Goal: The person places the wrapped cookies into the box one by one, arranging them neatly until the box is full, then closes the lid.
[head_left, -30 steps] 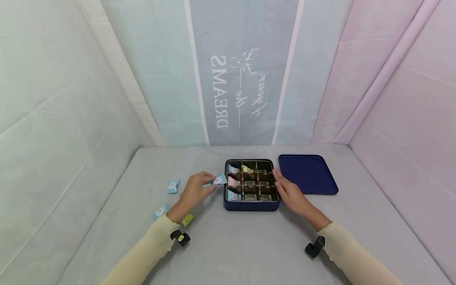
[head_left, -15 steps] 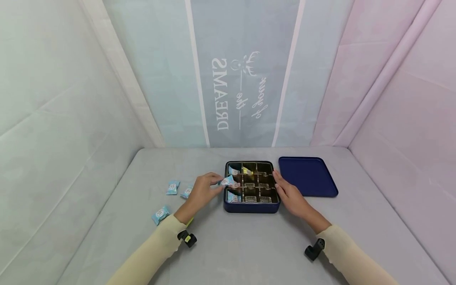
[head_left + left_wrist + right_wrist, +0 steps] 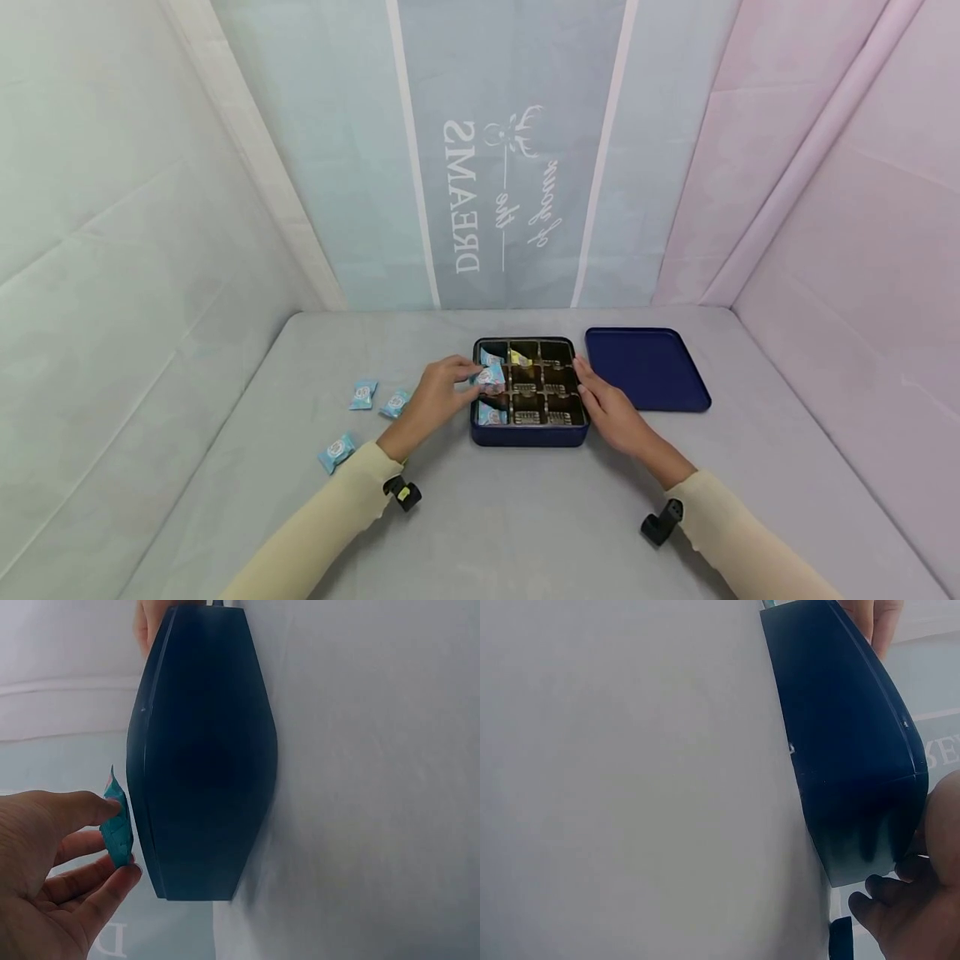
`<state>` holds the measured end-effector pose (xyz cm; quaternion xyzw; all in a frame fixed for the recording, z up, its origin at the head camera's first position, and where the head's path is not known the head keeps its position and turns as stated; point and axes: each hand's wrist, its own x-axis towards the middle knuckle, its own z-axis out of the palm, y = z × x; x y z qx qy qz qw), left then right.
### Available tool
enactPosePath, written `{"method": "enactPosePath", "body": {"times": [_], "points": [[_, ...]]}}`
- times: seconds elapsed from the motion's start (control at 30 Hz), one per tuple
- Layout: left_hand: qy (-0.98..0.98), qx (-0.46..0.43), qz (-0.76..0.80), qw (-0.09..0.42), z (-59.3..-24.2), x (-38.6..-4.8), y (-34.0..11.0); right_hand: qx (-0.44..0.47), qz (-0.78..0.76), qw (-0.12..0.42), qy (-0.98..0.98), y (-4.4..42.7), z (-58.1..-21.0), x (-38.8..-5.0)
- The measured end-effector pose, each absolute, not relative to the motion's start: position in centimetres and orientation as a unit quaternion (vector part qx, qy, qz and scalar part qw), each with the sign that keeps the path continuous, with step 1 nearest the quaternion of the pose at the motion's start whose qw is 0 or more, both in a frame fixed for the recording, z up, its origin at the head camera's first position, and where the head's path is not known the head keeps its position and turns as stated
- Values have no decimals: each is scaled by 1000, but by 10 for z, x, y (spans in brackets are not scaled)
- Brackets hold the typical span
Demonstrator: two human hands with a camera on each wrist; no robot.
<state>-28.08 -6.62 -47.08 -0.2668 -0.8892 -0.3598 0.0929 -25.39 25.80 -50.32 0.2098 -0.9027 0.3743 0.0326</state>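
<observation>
My left hand (image 3: 438, 396) pinches a blue-wrapped candy (image 3: 491, 378) between thumb and fingers. It is over the middle compartment of the left column in a dark blue tin (image 3: 528, 437). In the left wrist view the candy (image 3: 116, 834) sits just above the tin's rim. Blue candies lie in the back-left (image 3: 491, 357) and front-left compartments, and a yellow candy (image 3: 521, 358) in the back-middle one. The pink candy below the held one is mostly hidden. With fingers extended, my right hand (image 3: 618, 421) rests against the tin's right side.
The tin's dark blue lid (image 3: 647, 369) lies on the table to the right. Several blue candies are spread on the left, one of them (image 3: 337, 451) nearer me. My left forearm covers most of a yellow-green candy. Fabric walls enclose the table's back and sides.
My left hand has carried the blue candy rightward, from outside the tin's left rim to over the middle-left compartment, covering the pink candy. My right hand has stayed at the tin's side.
</observation>
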Motion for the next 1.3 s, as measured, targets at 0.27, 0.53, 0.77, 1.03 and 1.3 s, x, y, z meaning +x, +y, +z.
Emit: {"method": "enactPosePath", "body": {"times": [0.27, 0.53, 0.77, 1.03, 1.3], "points": [[-897, -272, -338, 88, -470, -283, -55, 211, 376, 29, -902, 258, -502, -254], [-892, -297, -324, 102, -470, -284, -46, 206, 375, 27, -903, 258, -503, -253], [-889, -307, -325, 100, -471, -286, -40, 204, 374, 32, -904, 257, -502, -253], [-890, -313, -320, 91, -471, -289, -32, 203, 373, 31, -905, 256, -502, -253], [-889, -319, -318, 80, -473, -293, -27, 204, 373, 30, -905, 257, -502, -253]]}}
